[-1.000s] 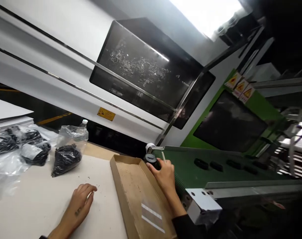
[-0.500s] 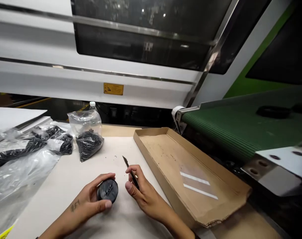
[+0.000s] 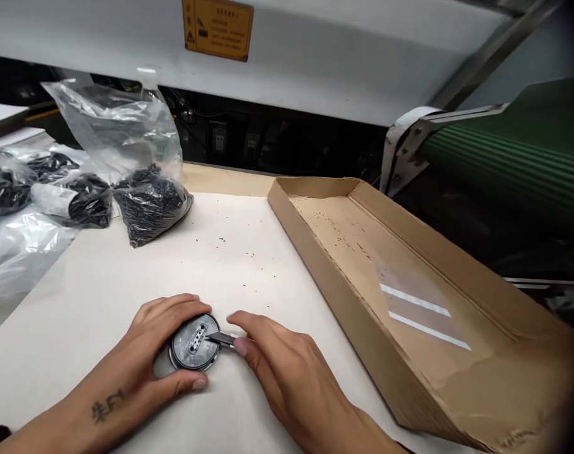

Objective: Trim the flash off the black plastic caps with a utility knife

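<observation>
A round black plastic part (image 3: 185, 353) with small holes in a raised middle strip rests on the white table top (image 3: 239, 277). My left hand (image 3: 161, 347) grips it from the left, fingers curled over its far edge and thumb along the near one. My right hand (image 3: 281, 359) pinches a craft knife (image 3: 223, 338) between thumb and fingers. The knife's pointed blade reaches over the part, its tip at the raised strip. Whether the tip touches the surface, I cannot tell. Dark crumbs lie scattered on the table beyond my hands.
A shallow cardboard tray (image 3: 334, 296) stands on the right, with dark bits inside. At the back left are a clear bag of small black pieces (image 3: 149, 208) and more bags (image 3: 86, 195). A green conveyor belt (image 3: 513, 164) and a white machine (image 3: 315, 63) lie beyond.
My view has tilted down and come closer. The knife, formerly upright and apart from the black part, now points left with its blade over it. The part now shows its holed face.
</observation>
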`<control>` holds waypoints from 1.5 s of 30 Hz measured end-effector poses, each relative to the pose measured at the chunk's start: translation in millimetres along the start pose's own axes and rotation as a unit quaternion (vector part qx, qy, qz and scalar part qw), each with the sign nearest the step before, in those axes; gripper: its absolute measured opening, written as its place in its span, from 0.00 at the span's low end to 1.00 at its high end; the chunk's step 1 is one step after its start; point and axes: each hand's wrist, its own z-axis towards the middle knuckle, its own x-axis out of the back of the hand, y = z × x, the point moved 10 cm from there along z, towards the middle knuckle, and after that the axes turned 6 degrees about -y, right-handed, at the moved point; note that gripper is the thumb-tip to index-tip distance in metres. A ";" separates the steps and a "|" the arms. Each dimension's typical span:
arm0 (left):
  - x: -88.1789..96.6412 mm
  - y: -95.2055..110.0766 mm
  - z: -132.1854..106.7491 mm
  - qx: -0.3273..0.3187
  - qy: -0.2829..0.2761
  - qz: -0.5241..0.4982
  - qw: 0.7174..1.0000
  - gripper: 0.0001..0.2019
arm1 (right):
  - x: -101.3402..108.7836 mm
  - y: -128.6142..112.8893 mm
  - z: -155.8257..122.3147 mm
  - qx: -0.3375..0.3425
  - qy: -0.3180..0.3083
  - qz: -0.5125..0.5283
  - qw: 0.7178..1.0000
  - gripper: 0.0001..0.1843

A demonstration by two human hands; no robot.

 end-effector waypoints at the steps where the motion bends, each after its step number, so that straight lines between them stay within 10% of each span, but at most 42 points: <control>1: 0.3 2.0 0.5 -0.001 -0.001 -0.002 1.000 0.34 | -4.9 -2.6 0.3 0.010 -0.001 -0.014 1.000 0.16; 12: 4.9 3.9 -0.2 -0.015 0.028 -0.022 0.999 0.33 | -10.0 -27.0 3.1 0.054 0.049 -0.185 0.980 0.18; 45: 13.8 20.2 6.7 -0.016 -0.010 -0.041 0.999 0.28 | -18.4 -13.5 -3.3 0.033 -0.003 -0.120 0.992 0.18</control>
